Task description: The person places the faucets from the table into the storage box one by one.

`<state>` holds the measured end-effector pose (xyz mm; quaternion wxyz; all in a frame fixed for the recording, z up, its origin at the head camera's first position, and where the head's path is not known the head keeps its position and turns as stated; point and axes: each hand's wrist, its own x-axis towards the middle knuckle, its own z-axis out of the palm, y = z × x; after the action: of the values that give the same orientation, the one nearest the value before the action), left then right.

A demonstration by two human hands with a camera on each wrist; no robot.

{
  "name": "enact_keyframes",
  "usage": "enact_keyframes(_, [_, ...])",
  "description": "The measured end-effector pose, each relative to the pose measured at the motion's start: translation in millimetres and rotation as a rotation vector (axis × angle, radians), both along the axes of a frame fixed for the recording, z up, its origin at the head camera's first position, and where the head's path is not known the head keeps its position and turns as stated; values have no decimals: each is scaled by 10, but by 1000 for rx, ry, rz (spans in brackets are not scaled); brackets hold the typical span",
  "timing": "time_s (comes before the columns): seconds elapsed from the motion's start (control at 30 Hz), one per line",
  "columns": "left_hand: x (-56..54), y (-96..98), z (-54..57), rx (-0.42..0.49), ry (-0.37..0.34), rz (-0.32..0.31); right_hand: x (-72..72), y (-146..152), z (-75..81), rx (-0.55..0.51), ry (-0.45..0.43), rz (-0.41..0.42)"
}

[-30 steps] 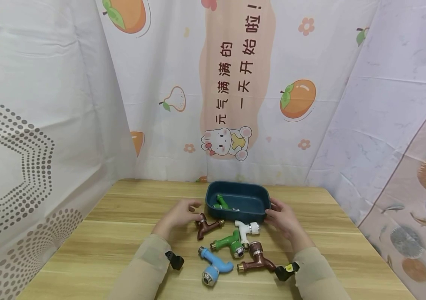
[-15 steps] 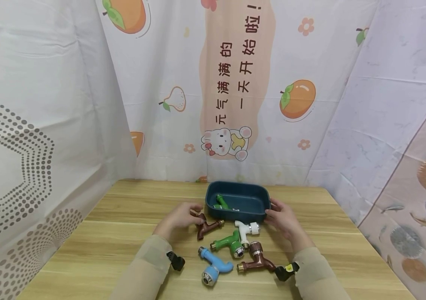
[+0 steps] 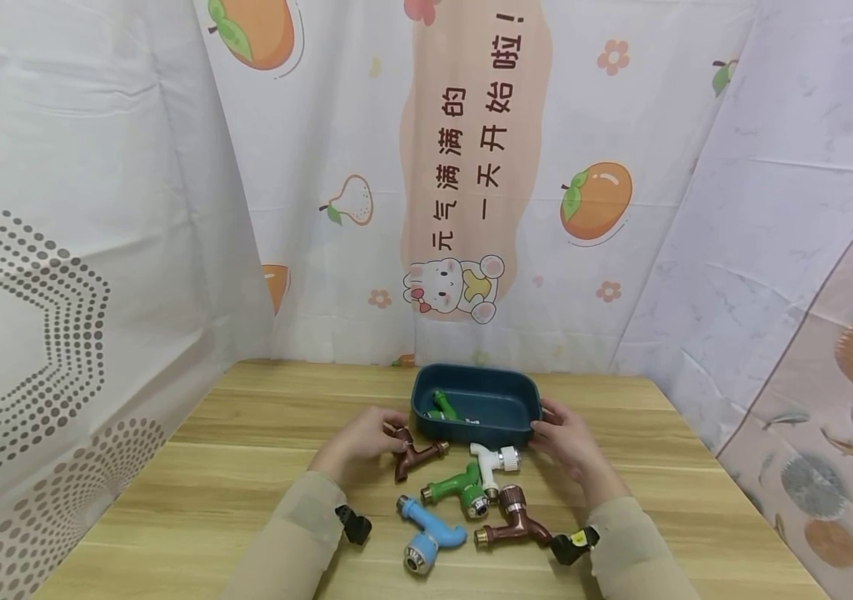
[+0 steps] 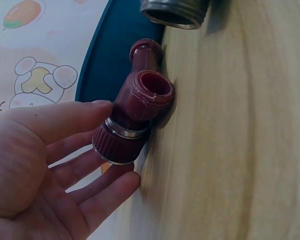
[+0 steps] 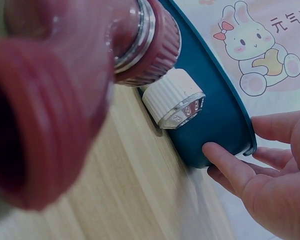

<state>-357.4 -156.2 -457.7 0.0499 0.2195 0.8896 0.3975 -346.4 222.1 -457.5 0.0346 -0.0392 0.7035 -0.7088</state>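
fingers settle at a knob: on my remote feed, the left hand [image 3: 359,437] holds the knob end of a brown tap [image 3: 411,457] just in front of the left corner of the blue-green bin [image 3: 464,431], thumb on 1 side and fingers around the other. over the past 1 second those fingers have come in closer to the knob, while the tap itself shows no clear move and appears to rest on the tabletop [image 3: 306,392]. i judge that the grasp is only now being set; how firm it is, i cannot tell from here.

the right hand [image 3: 569,437] pinches the bin's right end, thumb against the front wall and fingers around the end. its pose matches that of 1 second ago, which i read as steadying the bin.

4 more taps lie in front of the bin: a white tap [image 3: 490,462] nearest its wall, a green tap [image 3: 466,483] beyond that, then a blue tap [image 3: 430,531] and a 2nd brown one [image 3: 516,525] farthest out. inside the bin, toward its left end, another green one [image 3: 445,406] lies partly hidden by the front wall, near a small pale thing [image 3: 472,421] i cannot name.
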Motion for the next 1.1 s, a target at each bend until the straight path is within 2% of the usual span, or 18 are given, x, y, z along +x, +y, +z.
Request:
enact_keyframes(0.23, [13, -7, 22, -20, 10, -29, 9, -6, 10, 2, -1, -1])
enact_keyframes(0.47, [36, -9, 53, -30, -6, -17, 23, -3, 21, 20, -7, 1])
enact_keyframes(0.87, [34, 23, 51, -56, -14, -87, 35, -5, 24, 22, 1, -4])
enact_keyframes(1.1, [23, 12, 26, -44, -23, -83, 27, -3, 19, 23, 1, -3])
